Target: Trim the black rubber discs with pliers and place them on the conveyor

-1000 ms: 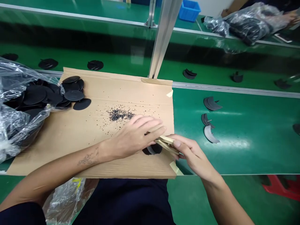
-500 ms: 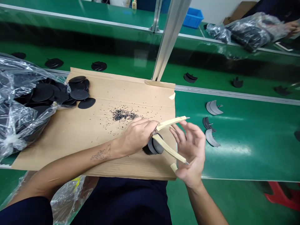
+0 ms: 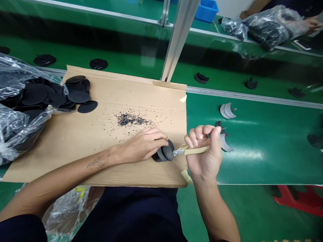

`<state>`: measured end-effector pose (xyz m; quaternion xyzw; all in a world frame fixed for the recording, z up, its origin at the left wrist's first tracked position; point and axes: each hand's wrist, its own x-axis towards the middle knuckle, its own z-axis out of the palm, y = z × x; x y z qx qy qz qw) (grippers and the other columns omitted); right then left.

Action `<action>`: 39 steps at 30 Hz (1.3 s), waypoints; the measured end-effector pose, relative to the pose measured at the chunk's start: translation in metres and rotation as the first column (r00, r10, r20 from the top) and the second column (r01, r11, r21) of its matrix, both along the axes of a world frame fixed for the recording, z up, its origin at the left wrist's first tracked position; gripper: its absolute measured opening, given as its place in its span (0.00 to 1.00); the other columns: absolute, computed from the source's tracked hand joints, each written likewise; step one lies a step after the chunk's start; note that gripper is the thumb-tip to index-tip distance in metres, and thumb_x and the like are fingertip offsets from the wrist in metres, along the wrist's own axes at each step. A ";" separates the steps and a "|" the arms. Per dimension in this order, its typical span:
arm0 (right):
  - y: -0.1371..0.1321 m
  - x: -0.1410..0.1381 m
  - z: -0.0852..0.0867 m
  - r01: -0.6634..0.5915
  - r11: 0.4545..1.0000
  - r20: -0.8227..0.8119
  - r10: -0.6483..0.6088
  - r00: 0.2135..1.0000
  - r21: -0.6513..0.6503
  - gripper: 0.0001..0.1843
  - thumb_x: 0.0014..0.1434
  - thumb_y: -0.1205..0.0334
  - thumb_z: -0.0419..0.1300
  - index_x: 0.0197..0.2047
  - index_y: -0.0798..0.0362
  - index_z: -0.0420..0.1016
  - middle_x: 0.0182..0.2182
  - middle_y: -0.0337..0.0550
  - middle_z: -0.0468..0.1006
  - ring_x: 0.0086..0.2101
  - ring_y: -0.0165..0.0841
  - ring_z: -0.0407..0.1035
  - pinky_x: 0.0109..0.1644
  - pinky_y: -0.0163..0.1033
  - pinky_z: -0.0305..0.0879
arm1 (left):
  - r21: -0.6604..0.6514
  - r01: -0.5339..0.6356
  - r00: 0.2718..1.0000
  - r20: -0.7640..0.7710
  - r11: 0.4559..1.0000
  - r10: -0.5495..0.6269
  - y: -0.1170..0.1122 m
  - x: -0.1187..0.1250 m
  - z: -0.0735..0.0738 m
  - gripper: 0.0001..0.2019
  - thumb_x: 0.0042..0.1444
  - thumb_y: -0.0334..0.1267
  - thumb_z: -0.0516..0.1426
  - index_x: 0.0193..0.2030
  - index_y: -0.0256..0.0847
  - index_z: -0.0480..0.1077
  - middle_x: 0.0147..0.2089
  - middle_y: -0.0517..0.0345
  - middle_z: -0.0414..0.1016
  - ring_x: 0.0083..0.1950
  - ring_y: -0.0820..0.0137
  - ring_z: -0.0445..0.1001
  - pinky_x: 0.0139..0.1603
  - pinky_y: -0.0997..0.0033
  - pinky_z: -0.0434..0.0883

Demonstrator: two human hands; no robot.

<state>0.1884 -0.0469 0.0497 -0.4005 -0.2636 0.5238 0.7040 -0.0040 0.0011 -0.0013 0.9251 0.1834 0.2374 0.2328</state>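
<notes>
In the head view, my right hand (image 3: 205, 153) is closed around cutting pliers (image 3: 195, 151) with pale yellow handles, squeezed nearly together. Their metal jaws point left and meet the right edge of a black curved plastic part (image 3: 167, 151). From the left, my left hand (image 3: 142, 144) grips that part, its fingertips at the part's top edge. More curved black plastic sits against it on the left; whether these are separate pieces I cannot tell. Both lie over a cardboard sheet (image 3: 106, 168), near its right edge.
Small black scraps (image 3: 130, 119) are scattered on the cardboard. Black discs (image 3: 78, 96) spill from a clear plastic bag (image 3: 15, 134) at left. Curved grey parts (image 3: 227, 111) lie right on the green bench (image 3: 264, 141). A metal post (image 3: 174, 47) rises behind; a person's hand (image 3: 313, 24) shows beyond.
My right hand has closed around the plier handles, which were spread wide. My left hand has moved off the pliers' pivot end onto the black part. The camera view has shifted slightly.
</notes>
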 end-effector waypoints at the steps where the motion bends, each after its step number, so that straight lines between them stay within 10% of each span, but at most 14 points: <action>1: 0.000 0.000 0.000 -0.006 1.000 0.007 0.006 1.000 0.002 0.24 0.60 0.43 0.70 0.29 0.51 0.66 0.24 0.31 0.58 0.21 0.23 0.52 0.23 0.28 0.58 | -0.016 0.036 0.999 0.000 0.999 -0.036 0.003 -0.001 -0.001 0.16 0.64 0.23 0.51 0.53 0.40 0.72 0.57 0.50 0.76 0.58 0.63 0.73 0.60 0.57 0.72; 12: -0.012 -0.010 -0.008 -0.091 0.954 0.329 -0.008 0.944 0.286 0.20 0.74 0.48 0.53 0.31 0.48 0.62 0.23 0.32 0.54 0.18 0.26 0.49 0.20 0.32 0.53 | -0.297 0.350 0.928 -0.015 0.888 -0.371 0.040 0.024 0.005 0.11 0.70 0.32 0.53 0.50 0.42 0.77 0.51 0.52 0.81 0.52 0.66 0.77 0.60 0.63 0.71; 23: -0.014 -0.008 -0.043 -0.077 0.850 0.614 -0.311 0.725 0.521 0.15 0.75 0.59 0.49 0.34 0.49 0.64 0.22 0.34 0.61 0.23 0.32 0.64 0.29 0.40 0.66 | -0.432 0.369 0.916 0.017 0.823 -0.402 0.048 0.040 0.007 0.12 0.67 0.28 0.52 0.40 0.42 0.76 0.44 0.54 0.79 0.49 0.67 0.75 0.55 0.68 0.71; 39: -0.017 -0.001 -0.051 -0.187 0.854 0.680 -0.235 0.694 0.486 0.13 0.74 0.61 0.49 0.36 0.49 0.69 0.23 0.36 0.65 0.22 0.33 0.64 0.27 0.42 0.63 | -0.409 0.411 0.909 0.115 0.815 -0.401 0.047 0.045 -0.005 0.13 0.65 0.27 0.52 0.34 0.43 0.74 0.38 0.55 0.76 0.43 0.67 0.72 0.50 0.67 0.70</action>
